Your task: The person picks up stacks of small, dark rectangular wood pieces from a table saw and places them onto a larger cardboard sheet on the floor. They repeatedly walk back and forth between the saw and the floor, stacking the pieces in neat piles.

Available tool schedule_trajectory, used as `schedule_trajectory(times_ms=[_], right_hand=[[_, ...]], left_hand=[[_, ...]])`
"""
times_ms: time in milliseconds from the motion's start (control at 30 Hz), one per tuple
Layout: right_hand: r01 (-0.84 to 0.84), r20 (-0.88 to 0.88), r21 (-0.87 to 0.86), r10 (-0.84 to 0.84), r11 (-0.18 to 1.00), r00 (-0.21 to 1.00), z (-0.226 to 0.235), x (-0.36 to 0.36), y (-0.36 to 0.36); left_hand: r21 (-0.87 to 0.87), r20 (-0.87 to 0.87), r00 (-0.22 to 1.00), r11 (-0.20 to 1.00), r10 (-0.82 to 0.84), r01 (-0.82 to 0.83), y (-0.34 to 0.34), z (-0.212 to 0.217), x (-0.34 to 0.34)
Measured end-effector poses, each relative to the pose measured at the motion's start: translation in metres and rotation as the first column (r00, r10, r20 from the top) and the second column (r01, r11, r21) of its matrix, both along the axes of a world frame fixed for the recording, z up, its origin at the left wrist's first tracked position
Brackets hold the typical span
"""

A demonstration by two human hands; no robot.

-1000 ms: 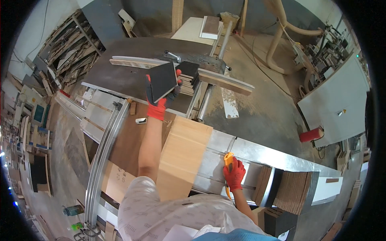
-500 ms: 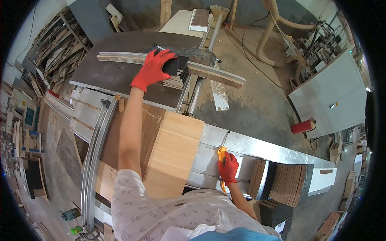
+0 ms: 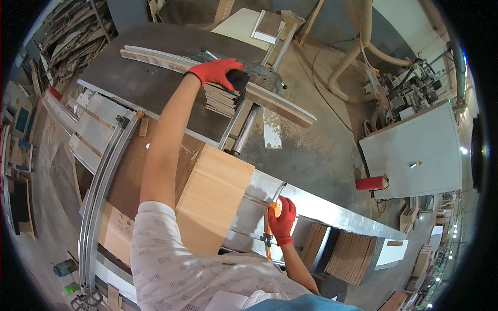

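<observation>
My left hand (image 3: 217, 71), in a red glove, reaches far forward and rests on top of a stack of small dark wood panels (image 3: 223, 98) on the dark machine table (image 3: 140, 78); its fingers grip the top panel. My right hand (image 3: 284, 221), also in a red glove, is closed around an orange handle (image 3: 270, 228) on the metal saw carriage (image 3: 321, 207), close to my body. A light wood board (image 3: 210, 199) lies on the carriage between my arms.
A curved wooden fence (image 3: 280, 106) crosses the dark table. Stacks of cut panels (image 3: 353, 254) stand on the floor at lower right. A grey cabinet (image 3: 415, 155), a red object (image 3: 371, 182) and dust hoses (image 3: 358, 41) lie to the right. Metal rails (image 3: 101, 192) run on the left.
My left hand carried a dark panel forward and set it onto the stack. My right hand stayed on the orange handle. The view shifted slightly.
</observation>
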State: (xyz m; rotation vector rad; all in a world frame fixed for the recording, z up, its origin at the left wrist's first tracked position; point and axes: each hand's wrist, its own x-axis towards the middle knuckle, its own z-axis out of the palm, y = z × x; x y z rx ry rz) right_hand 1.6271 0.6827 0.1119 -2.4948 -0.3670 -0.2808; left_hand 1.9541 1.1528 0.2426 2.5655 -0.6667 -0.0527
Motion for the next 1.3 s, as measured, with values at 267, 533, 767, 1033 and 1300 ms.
schedule_trajectory(times_ms=[267, 533, 767, 1033, 1300], right_hand=[[-0.093, -0.248, 0.718, 0.378, 0.690, 0.892, -0.011, 0.187, 0.103], [0.584, -0.782, 0.623, 0.430, 0.520, 0.451, -0.067, 0.350, 0.266], [0.600, -0.515, 0.783, 0.711, 0.164, 0.479, -0.069, 0.381, 0.288], [0.672, -0.611, 0.724, 0.597, 0.156, 0.520, -0.041, 0.352, 0.287], [0.564, -0.513, 0.815, 0.613, 0.131, 0.600, -0.062, 0.338, 0.239]], left_hand=[[-0.693, -0.692, 0.709, 0.149, 0.137, -0.705, 0.112, -0.128, -0.013], [-0.631, -0.645, 0.711, 0.329, 0.279, -0.702, 0.088, -0.205, -0.046], [-0.485, -0.875, 0.482, -0.076, 0.047, -0.871, 0.048, -0.185, -0.047], [-0.629, -0.628, 0.690, 0.286, 0.360, -0.722, 0.010, -0.163, -0.076], [-0.759, -0.646, 0.754, 0.000, 0.120, -0.651, -0.030, -0.141, -0.111]])
